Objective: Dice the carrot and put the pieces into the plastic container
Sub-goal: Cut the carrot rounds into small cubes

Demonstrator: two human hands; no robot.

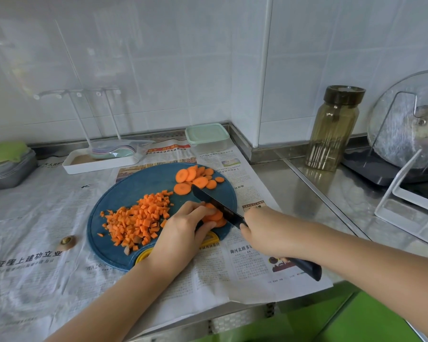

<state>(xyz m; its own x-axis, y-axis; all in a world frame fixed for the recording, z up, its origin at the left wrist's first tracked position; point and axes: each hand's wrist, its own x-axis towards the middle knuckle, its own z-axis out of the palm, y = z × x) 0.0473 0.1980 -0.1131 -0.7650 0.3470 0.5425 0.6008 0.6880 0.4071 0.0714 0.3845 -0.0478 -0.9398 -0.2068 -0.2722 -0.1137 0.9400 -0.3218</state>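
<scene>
the left hand curls over a small stack of orange carrot slices on the round blue cutting board. the right hand grips a black-bladed knife, its blade on that stack. a heap of orange carrot dice lies on the board's left side. the clear plastic container with a mint-green lid stands closed behind the board.

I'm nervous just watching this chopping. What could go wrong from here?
The left hand grips stacked carrot slices right beside the knife held by the right hand; a slip could nick a finger. The stack may slide apart under the cut. The plastic container has its lid on, so moving the diced pile could spill pieces.
</scene>
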